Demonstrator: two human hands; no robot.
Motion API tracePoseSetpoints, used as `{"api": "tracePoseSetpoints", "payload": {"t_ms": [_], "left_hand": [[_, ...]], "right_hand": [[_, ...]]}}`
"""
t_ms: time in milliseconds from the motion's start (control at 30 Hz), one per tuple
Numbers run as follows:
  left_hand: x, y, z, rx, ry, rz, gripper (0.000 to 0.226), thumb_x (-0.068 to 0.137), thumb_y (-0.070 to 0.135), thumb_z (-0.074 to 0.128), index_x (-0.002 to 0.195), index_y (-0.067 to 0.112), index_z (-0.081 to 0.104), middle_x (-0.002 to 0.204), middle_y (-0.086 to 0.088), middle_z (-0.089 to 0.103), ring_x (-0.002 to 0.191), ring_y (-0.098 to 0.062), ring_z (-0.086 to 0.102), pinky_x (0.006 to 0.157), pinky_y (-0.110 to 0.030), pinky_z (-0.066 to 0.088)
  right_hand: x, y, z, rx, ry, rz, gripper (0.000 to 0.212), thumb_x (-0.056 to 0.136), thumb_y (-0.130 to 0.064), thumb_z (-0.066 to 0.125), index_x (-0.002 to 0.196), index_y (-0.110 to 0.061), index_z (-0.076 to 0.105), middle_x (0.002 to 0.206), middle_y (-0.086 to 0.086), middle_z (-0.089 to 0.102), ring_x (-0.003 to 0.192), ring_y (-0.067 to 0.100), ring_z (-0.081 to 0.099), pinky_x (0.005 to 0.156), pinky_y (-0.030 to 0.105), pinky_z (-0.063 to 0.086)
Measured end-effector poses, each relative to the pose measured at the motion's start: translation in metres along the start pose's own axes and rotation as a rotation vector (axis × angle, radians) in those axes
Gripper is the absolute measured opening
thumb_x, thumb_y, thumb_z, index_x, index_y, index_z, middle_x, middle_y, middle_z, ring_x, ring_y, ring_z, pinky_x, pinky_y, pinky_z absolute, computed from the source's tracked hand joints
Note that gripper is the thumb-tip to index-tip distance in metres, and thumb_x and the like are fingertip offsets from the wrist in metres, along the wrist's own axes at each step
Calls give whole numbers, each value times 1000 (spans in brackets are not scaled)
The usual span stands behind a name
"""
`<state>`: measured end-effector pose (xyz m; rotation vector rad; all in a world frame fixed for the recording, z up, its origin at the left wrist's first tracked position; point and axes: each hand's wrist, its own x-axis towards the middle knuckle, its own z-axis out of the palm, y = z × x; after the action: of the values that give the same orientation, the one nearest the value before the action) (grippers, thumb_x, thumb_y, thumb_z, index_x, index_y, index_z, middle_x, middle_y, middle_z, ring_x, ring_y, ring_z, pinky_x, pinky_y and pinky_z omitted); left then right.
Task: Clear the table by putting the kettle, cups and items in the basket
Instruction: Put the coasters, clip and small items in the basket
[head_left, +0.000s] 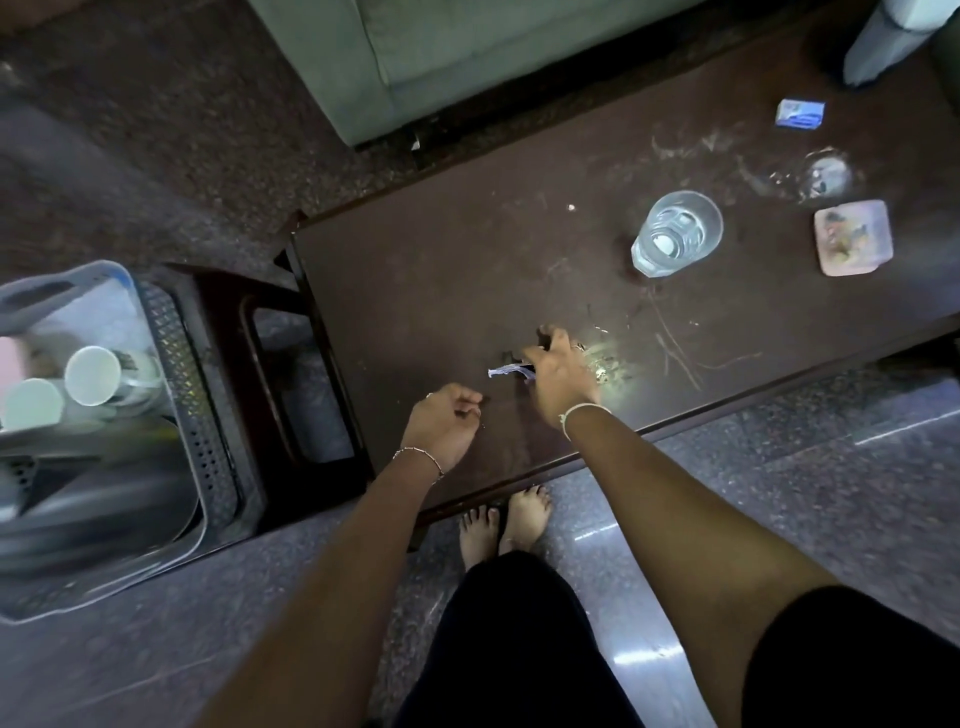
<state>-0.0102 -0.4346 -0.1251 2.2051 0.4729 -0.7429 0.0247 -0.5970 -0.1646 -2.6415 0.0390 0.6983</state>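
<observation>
The dark brown table (441, 260) fills the middle and the three o'clock side of the view, its top scratched and dusted with crumbs (608, 366). The right hand (558, 374) reaches over the near part of the table, just past centre. Its fingers are bent round a pale scrap of paper (505, 371), which sticks out toward nine o'clock. The left hand (447, 421) hangs just beside it at seven o'clock from it, above the table's near edge. Its fingers are loosely curled and nothing shows in them. At nine o'clock of the view, well apart from both hands, a grey basket (179, 364) sits on a dark stool (223, 322) against the table's end. Inside it two pale cups (93, 375) lie on their sides, and toward six o'clock from them is a dark shape too blurred to name. On the table, a clear glass (675, 234) stands upright at two o'clock from the right hand. A small square coaster (853, 237) lies at three o'clock from the glass, with a blurred clear object (828, 174) at twelve o'clock from the coaster. A small blue box (800, 113) lies beyond that, near the far edge. A grey-green sofa (467, 52) stands at twelve o'clock, and bare feet (511, 519) show at six o'clock by the table's near edge.
</observation>
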Motion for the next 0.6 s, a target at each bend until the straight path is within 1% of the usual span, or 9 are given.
{"api": "tracePoseSetpoints", "payload": {"t_ms": [133,267,300,367,400,433,500,533,600], "left_hand": [[-1,2,-2,-35,4,14,19,88,4,55,99,11,69,96,-4,71,83,-9,60,72,-2,36],[-8,16,-3,-131,1,-1,16,87,6,58,95,16,68,90,1,69,83,-8,61,69,-1,41],[-11,22,-4,-176,-3,-18,17,87,6,58,95,17,68,90,0,69,84,-10,62,74,-6,44],[-17,36,-8,-273,-21,-43,19,86,5,57,99,15,67,94,-5,69,85,-14,61,82,-25,48],[-20,43,-10,-312,-26,-51,19,87,6,57,103,13,66,93,-5,68,84,-15,60,83,-29,48],[-24,52,-12,-349,-29,-56,20,88,7,58,106,11,65,91,-4,66,82,-15,60,81,-30,49],[-34,70,-16,-456,-56,-67,22,91,10,59,113,8,62,84,2,62,74,-12,59,72,-27,50],[-39,80,-18,-513,-89,-74,23,92,12,59,114,9,60,83,4,61,72,-10,57,68,-24,49],[-50,98,-21,-598,-174,-88,19,93,14,58,112,14,59,84,5,63,73,-7,59,67,-23,49]], "right_hand": [[4,1,0,87,11,57,20,92,-14,58,110,-10,65,130,16,41,111,35,54,89,39,49],[-3,4,-13,396,30,204,21,87,-21,67,104,-9,67,112,19,64,103,35,62,90,37,50],[-6,3,-17,532,42,269,20,86,-21,68,102,-9,68,105,17,69,100,34,65,89,39,52],[-16,-2,-30,834,56,381,17,86,-19,70,99,-9,67,98,17,72,90,34,69,88,47,55],[-23,-4,-37,972,65,409,12,86,-17,71,95,-9,66,95,17,71,83,33,69,86,48,56],[-31,-7,-43,1094,77,421,8,86,-15,71,88,-11,64,89,17,69,73,28,66,79,46,58],[-49,-13,-58,1254,101,436,15,87,-12,70,77,-16,60,75,10,65,56,13,59,61,32,56],[-59,-16,-65,1304,109,432,17,88,-12,69,75,-17,60,71,6,63,52,10,57,56,28,54],[-77,-21,-78,1378,131,411,13,89,-12,67,78,-14,62,71,4,63,57,10,57,57,27,51]]}}
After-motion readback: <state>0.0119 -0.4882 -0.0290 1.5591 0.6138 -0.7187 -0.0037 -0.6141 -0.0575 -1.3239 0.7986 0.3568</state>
